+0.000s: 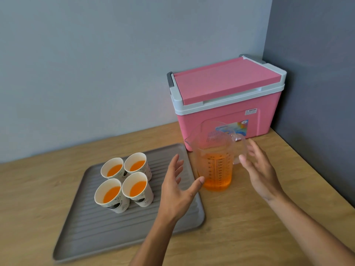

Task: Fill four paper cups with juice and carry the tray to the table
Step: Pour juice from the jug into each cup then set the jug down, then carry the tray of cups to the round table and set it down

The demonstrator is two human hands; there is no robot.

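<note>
Hands (177, 187) (259, 169) open, palms inward, flanking juice jug (216, 164).

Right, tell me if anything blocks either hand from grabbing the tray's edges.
Nothing visible does. The left hand hovers open over the tray near its right rim; the right hand is open beside the pitcher, which stands off the tray.
</note>
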